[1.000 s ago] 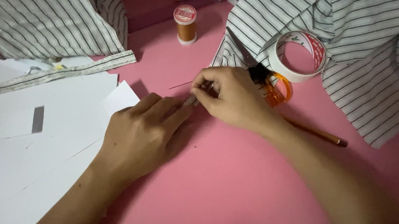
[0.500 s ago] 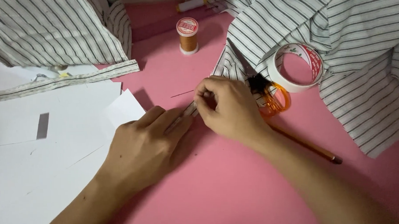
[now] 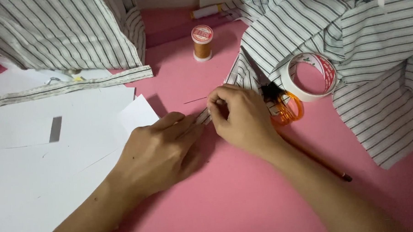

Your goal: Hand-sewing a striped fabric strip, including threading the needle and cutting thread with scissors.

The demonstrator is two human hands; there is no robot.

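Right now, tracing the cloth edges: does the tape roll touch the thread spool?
Apart. The head view shows bare pink table between the tape roll and the thread spool.

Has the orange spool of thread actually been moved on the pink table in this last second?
No. The orange spool of thread keeps its place beside the white tape roll; only the head camera shifted.

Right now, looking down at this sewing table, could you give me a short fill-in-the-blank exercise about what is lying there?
1. The table top is coloured ____.
2. The spool of thread stands upright and its thread is ____.
3. The roll of tape lies partly on the ____ fabric.
4. Both hands, left hand and right hand, pinch a narrow strip of fabric beside the orange-handled ____.

Missing words: pink; orange; striped; scissors
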